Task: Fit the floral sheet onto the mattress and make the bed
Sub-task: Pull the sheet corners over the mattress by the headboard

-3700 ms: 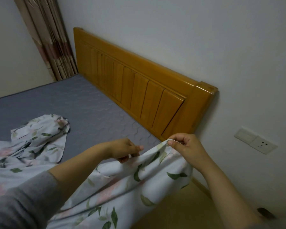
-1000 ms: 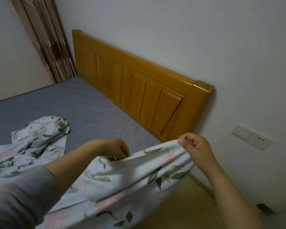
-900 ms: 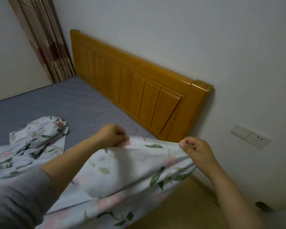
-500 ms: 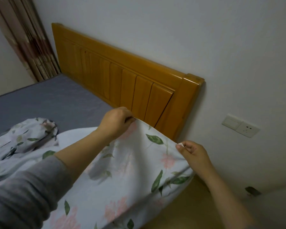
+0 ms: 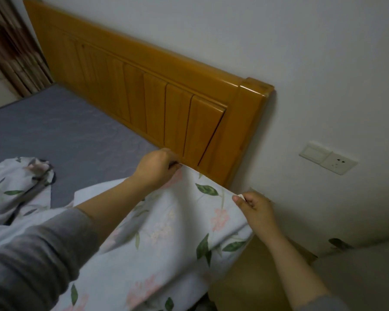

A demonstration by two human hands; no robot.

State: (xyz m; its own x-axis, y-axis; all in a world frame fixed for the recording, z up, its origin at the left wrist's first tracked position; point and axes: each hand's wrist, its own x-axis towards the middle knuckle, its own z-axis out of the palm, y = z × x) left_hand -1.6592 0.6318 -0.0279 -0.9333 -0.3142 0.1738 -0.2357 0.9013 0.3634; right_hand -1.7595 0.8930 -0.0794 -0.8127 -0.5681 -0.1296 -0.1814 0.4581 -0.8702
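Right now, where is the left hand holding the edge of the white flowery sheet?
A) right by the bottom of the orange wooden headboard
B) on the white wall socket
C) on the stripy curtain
A: the left hand pinches the white flowery sheet right at the lower edge of the orange wooden headboard.

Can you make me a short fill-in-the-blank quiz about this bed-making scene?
The left hand grips the floral sheet beside the wooden ____.
The right hand pinches its edge, while its far part lies bunched on the bare ____.
The left sleeve is ____.
The wall socket lies to the person's ____.
Missing: headboard; mattress; grey; right.
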